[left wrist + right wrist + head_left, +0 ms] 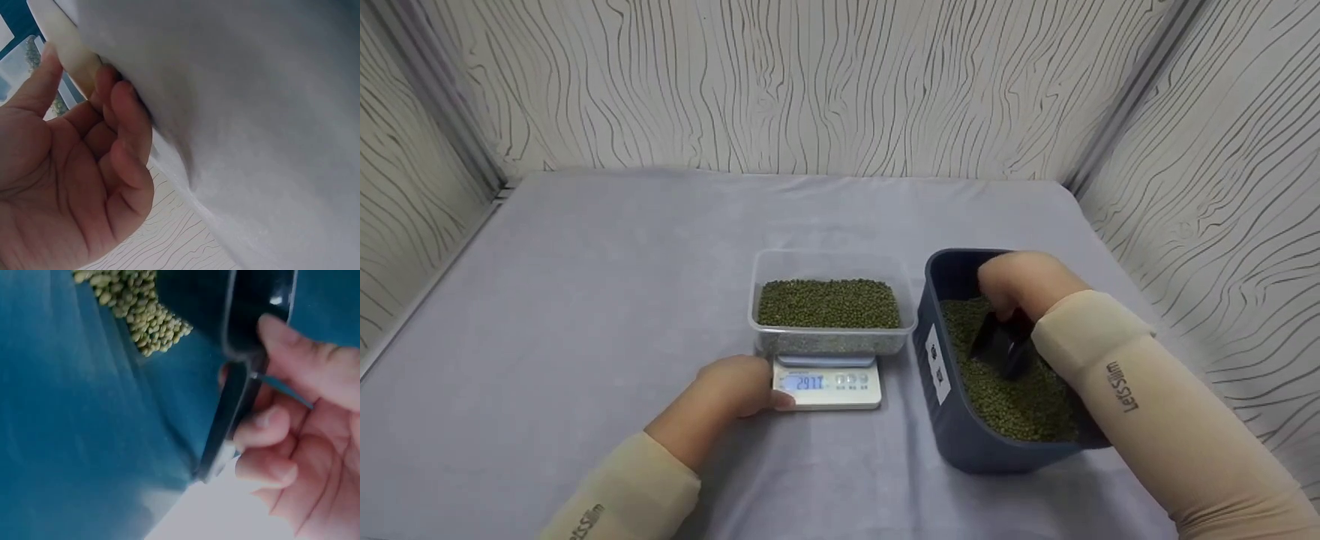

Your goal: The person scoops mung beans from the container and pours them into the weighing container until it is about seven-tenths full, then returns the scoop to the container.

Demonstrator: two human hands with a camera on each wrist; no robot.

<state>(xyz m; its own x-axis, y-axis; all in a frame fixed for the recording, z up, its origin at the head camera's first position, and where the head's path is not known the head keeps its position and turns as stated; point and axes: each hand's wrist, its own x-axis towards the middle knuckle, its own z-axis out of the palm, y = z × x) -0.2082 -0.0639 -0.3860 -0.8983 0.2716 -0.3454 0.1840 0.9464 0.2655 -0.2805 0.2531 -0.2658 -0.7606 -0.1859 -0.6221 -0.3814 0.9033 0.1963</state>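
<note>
Head — black scoop [1000, 346] (in right hand [1024, 283])

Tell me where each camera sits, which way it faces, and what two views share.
Head: worn on the head, facing forward and down at the digital scale, clear plastic container and blue bin; both hands and sleeved forearms show.
Left wrist: faces the left hand at the scale's edge; palm and fingers show.
Right wrist: faces the right hand gripping the black scoop; thumb and fingers show.
Shared: head and right wrist both show scoop and mung beans.
</note>
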